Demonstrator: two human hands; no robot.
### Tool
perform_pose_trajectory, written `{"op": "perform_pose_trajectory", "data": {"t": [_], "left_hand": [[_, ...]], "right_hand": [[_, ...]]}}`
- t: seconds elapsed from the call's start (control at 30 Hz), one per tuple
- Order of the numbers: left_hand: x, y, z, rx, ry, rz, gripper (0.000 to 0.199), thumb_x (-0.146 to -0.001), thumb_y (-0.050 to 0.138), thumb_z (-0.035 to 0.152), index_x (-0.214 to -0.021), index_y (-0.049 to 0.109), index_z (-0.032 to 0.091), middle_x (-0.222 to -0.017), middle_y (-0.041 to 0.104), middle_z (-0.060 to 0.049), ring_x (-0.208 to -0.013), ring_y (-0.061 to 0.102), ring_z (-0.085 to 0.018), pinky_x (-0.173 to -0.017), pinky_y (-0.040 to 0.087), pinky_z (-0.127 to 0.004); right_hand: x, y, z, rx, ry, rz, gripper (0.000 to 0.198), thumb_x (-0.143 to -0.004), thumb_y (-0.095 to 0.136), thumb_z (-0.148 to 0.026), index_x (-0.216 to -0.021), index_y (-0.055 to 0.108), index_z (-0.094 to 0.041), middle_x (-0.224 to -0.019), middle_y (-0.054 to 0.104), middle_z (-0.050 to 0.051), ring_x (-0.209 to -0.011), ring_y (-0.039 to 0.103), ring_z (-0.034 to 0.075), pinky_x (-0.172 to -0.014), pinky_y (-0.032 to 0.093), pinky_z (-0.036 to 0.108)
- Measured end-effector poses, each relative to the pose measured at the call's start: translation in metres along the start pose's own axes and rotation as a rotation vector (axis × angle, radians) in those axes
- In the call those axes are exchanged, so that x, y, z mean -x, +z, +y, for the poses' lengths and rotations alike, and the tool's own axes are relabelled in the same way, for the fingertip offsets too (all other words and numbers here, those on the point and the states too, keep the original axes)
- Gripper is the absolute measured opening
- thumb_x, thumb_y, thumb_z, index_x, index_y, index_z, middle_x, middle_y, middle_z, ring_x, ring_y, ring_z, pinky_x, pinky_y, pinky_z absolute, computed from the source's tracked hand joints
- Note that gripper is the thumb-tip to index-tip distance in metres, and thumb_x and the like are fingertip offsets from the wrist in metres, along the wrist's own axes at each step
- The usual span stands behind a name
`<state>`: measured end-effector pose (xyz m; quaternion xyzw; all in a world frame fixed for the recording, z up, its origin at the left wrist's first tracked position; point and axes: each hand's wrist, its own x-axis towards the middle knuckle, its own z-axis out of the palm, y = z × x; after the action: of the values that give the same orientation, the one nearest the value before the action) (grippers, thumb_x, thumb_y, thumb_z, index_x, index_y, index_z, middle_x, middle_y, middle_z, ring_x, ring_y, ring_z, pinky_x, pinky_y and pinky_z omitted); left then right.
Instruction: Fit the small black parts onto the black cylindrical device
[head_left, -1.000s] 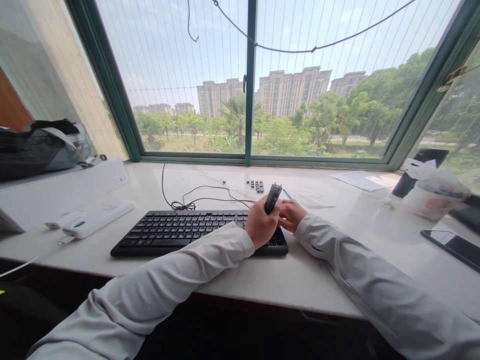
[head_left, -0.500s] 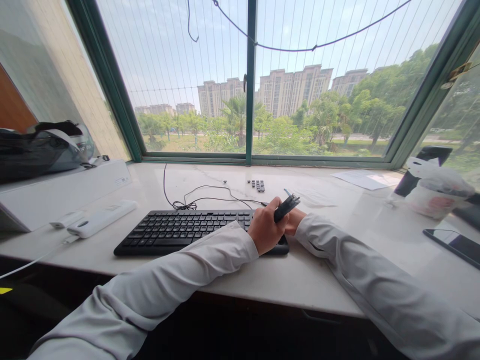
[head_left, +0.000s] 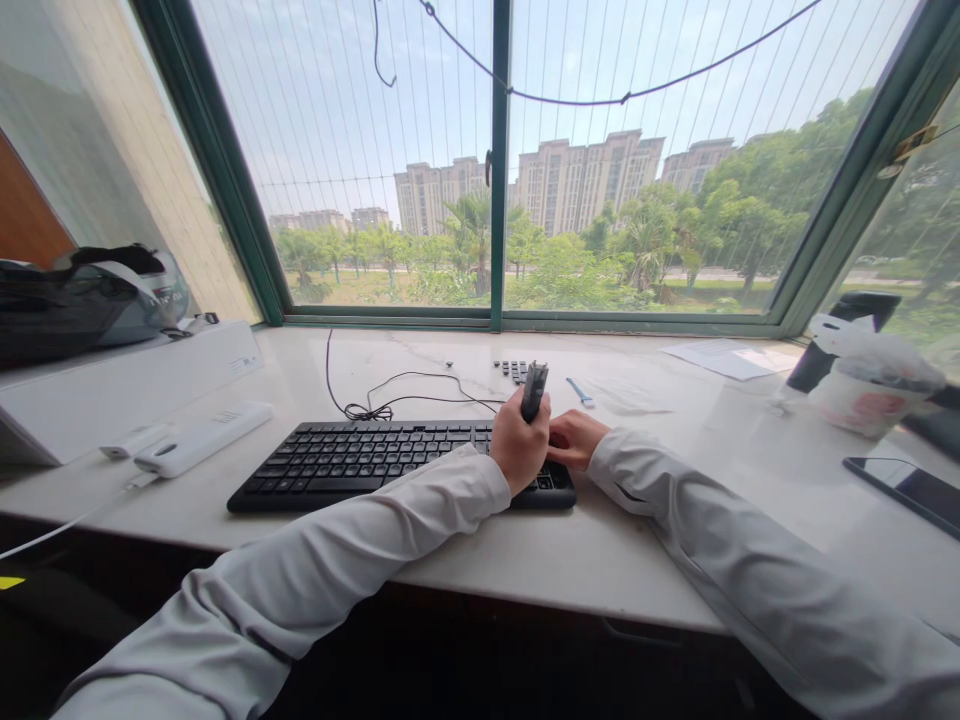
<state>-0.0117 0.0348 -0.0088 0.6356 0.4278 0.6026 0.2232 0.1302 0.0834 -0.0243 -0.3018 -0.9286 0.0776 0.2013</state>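
Observation:
My left hand (head_left: pixel 517 445) is wrapped around a dark grey stick-shaped tool (head_left: pixel 534 390), whose blunt, notched end points up and away from me. I cannot make out its exact kind. Below lies a black keyboard (head_left: pixel 360 465); at its right end some key places look bare. My right hand (head_left: pixel 579 440) is over that right end, just beside my left hand. Its fingers are bent down at the keys, and their tips are partly hidden, so anything between them does not show. Behind the hands sit several loose black keycaps (head_left: pixel 514 370) and a small blue-and-white brush-like tool (head_left: pixel 580 393).
A black cable (head_left: pixel 420 375) runs behind the keyboard. White power banks (head_left: pixel 206 440), a long white box (head_left: pixel 135 380) and a dark bag (head_left: pixel 82 300) are at left. At right are a phone (head_left: pixel 907 490), a plastic-wrapped cup (head_left: pixel 870 385) and paper (head_left: pixel 731 358) by the window.
My left hand has shifted slightly left and tipped the dark tool more upright. More of my right hand, the bare key places and the blue-and-white tool now show.

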Motion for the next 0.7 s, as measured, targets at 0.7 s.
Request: {"op": "perform_pose_trajectory", "data": {"t": [0.7], "left_hand": [[0.003,-0.003,0.005,-0.001,0.03,-0.014,0.02,-0.085,0.047,0.033,-0.072,0.051,0.018,-0.063,0.05,0.001,-0.06,0.047,-0.012,-0.06,0.039,-0.024]], "right_hand": [[-0.001,0.002,0.003,0.005,-0.005,-0.021,0.038,-0.081,0.048,-0.047,-0.062,0.055,-0.014,-0.052,0.046,0.0,-0.049,0.035,0.008,-0.05,0.027,0.024]]}}
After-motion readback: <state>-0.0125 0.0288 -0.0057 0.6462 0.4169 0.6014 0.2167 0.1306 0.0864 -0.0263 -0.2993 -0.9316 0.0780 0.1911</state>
